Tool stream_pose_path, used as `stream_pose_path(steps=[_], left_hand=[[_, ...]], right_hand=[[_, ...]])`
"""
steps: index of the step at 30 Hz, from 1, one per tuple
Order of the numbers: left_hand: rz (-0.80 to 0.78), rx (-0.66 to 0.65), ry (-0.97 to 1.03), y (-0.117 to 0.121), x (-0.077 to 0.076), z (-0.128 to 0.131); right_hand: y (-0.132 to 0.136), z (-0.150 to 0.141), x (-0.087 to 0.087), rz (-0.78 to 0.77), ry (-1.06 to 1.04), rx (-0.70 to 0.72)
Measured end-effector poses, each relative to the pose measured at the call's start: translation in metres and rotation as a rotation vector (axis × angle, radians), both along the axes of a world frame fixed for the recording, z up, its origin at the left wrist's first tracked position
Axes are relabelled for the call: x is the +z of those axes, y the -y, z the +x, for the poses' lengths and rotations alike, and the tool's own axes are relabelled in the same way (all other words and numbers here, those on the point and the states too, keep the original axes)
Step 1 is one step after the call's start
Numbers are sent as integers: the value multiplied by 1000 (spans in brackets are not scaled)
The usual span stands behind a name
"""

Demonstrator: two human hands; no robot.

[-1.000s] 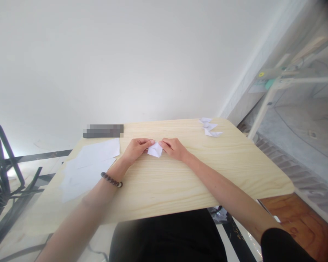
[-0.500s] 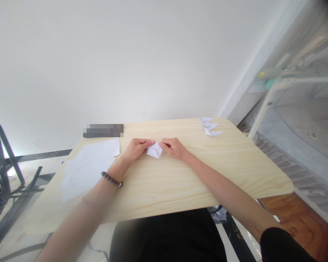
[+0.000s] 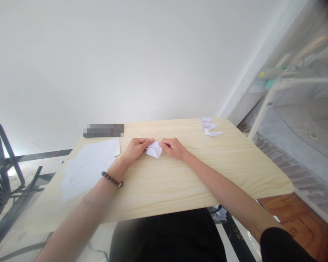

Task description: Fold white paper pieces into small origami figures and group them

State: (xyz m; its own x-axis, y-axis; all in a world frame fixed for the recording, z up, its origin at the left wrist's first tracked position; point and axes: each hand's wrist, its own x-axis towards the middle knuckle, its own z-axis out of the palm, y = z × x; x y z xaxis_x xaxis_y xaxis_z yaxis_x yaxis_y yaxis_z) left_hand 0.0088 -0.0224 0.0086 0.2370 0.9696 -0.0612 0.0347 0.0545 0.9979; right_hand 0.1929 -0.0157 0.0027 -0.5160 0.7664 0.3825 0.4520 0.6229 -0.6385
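Observation:
A small folded piece of white paper (image 3: pixel 154 149) is held just above or on the table, between my two hands. My left hand (image 3: pixel 137 148) pinches its upper left edge with thumb and fingers; a dark beaded bracelet (image 3: pixel 112 179) circles that wrist. On the other side my right hand (image 3: pixel 172 147) grips the upper right corner, thumb on top. The paper shows creases and a pointed lower edge. Parts of its back are hidden by my fingers.
Sheets of white paper (image 3: pixel 90 169) lie at the left of the wooden table (image 3: pixel 164 193). Folded white paper pieces (image 3: pixel 211 127) rest at the back right. A blurred-out dark object (image 3: pixel 104 131) sits at the back left. A dark chair (image 3: pixel 5 163) stands left.
Both hands keep their grip on the folded paper. The paper has tilted or shifted very slightly to the left; everything else looks the same.

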Motion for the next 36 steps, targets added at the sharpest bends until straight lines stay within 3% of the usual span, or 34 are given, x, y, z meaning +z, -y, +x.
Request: stream_pose_path(steps=[11, 17, 29, 36], left_hand=[[44, 22, -10, -1, -3, 0], [-1, -88, 67, 0, 2, 1], [-28, -88, 58, -1, 2, 0], [-31, -98, -92, 0, 1, -1]], right_hand=[[0, 0, 1, -25, -29, -2], [-3, 1, -1, -34, -90, -80], [-2, 2, 1, -110, -133, -82], [-2, 0, -2, -146, -159, -32]])
